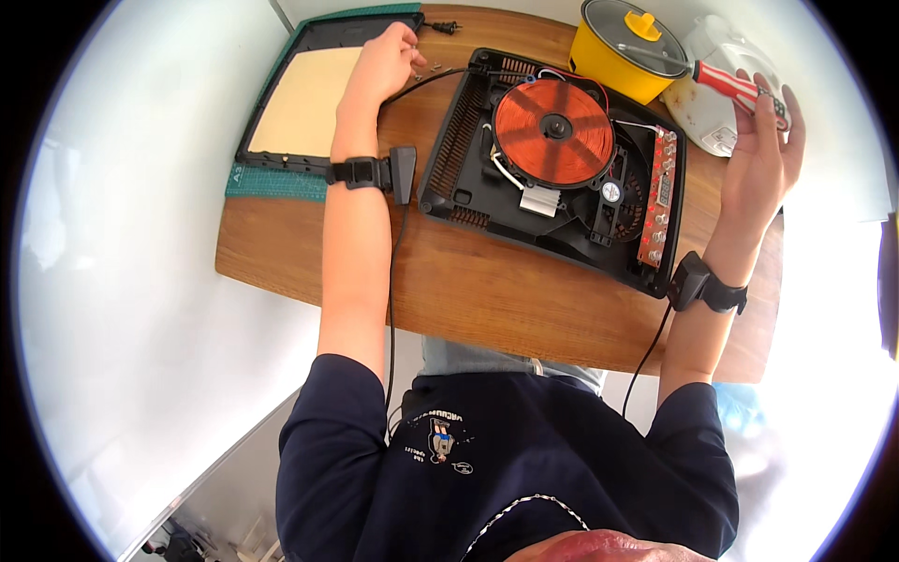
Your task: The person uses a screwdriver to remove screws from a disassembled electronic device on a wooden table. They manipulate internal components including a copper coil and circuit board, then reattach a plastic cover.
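Observation:
An opened induction cooker base (440, 183) lies on the table before me, its round copper coil (524, 140) and red circuit board (655, 211) exposed. My left hand (386, 67) is beyond it on the left, fingers loosely bent and apart, beside a few small screws (435, 66) on the wood. Part of that hand covers the edge of the black cover panel (328, 36) with its beige sheet (304, 103). At the far right, my right hand (760, 159) is raised, holding a screwdriver (721, 81) by its red and white handle. Its shaft points left across the pot lid.
A yellow pot (599, 66) with a glass lid stands at the back right, next to a white appliance (716, 117). The cover panel rests on a green cutting mat (272, 195). A black power cord with its plug (445, 28) lies at the back of the wooden table (496, 290).

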Demonstrator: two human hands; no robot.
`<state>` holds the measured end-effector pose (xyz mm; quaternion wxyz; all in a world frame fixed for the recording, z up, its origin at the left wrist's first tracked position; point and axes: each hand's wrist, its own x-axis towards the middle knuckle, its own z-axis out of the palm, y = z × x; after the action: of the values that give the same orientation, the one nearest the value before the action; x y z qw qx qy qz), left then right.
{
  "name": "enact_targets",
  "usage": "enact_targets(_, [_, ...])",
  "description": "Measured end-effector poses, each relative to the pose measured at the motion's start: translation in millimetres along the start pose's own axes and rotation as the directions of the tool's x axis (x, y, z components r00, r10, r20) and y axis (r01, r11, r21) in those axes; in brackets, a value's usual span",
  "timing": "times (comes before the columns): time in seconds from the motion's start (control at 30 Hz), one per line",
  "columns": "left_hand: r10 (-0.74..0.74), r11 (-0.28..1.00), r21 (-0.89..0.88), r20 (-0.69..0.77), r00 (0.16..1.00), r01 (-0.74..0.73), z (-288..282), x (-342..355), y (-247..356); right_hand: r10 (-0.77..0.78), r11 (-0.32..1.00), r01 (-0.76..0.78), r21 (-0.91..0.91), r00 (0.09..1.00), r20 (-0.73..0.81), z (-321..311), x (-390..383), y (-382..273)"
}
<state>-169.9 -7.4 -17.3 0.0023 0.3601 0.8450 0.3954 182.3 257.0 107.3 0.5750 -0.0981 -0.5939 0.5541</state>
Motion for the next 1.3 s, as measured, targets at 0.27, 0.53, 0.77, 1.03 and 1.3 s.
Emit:
enact_targets(0.27, [-0.011, 0.941, 0.339, -0.005, 1.000, 0.012, 13, -1, -3, -0.041, 0.998, 0.039, 0.049, 0.998, 0.040, -16, 13, -9])
enact_targets(0.53, [-0.059, 0.863, 0.502, -0.007, 0.998, 0.054, 22, -1, 5, -0.101, 0.991, 0.110, 0.075, 0.988, -0.119, -2, 6, -30])
enact_targets(0.77, [-0.078, 0.871, 0.488, 0.010, 0.997, 0.064, 23, -1, 13, -0.078, 0.993, 0.087, 0.081, 0.991, -0.110, -6, 9, -27])
enact_targets(1.03, [0.065, 0.893, 0.450, -0.104, 0.992, -0.012, 20, -1, 0, -0.067, 0.995, 0.073, 0.069, 0.995, -0.076, 1, 6, -24])
enact_targets(1.3, [0.226, 0.957, 0.190, -0.006, 0.974, -0.220, 0, -17, 96, -0.103, 0.990, 0.108, 0.092, 0.993, -0.058, -6, 5, -26])
